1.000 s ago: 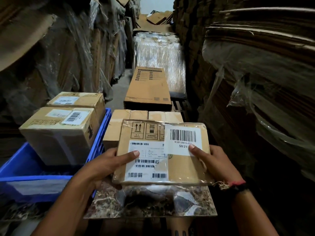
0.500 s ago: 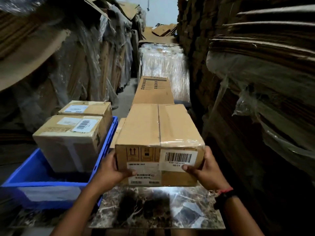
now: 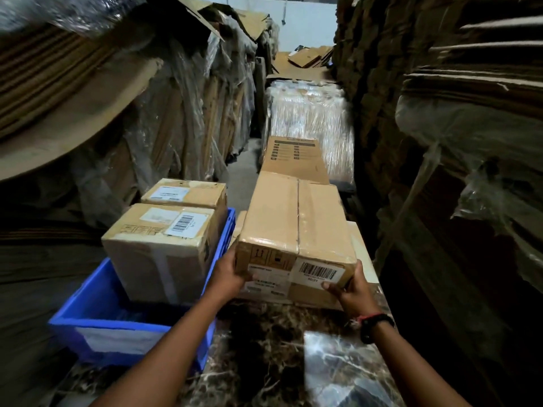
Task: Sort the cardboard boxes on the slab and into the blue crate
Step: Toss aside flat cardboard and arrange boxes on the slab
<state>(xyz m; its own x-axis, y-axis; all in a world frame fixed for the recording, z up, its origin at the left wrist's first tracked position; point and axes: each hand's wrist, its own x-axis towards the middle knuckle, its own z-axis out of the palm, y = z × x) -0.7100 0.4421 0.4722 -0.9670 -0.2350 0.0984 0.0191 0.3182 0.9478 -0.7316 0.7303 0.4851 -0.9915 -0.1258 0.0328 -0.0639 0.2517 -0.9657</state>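
Cardboard boxes are split between two spots. On the left, the blue crate (image 3: 117,326) holds two of them, the near box (image 3: 158,248) with its barcode sticker facing up and the far box (image 3: 185,192) touching it from behind. Both sit as they did a second ago.

Just right of the crate, the long box (image 3: 296,224) has changed. A second ago it was tipped up with its labelled end facing the camera, above the near part of the marble slab (image 3: 279,348). Now it lies flat and further away, on top of the pale box (image 3: 360,254) at the back of the slab. It looks set down there, though I cannot tell whether its full weight has landed. I judge this box has been sorted to the slab side, not the crate.

The left grip (image 3: 230,274) holds the near left corner, thumb across the labelled end and fingers hidden round the side. The right grip (image 3: 352,292) clasps the near right corner, with fingers on the end face beside the barcode sticker. Neither has let go.

Further right stand only dark stacks of flattened cardboard.
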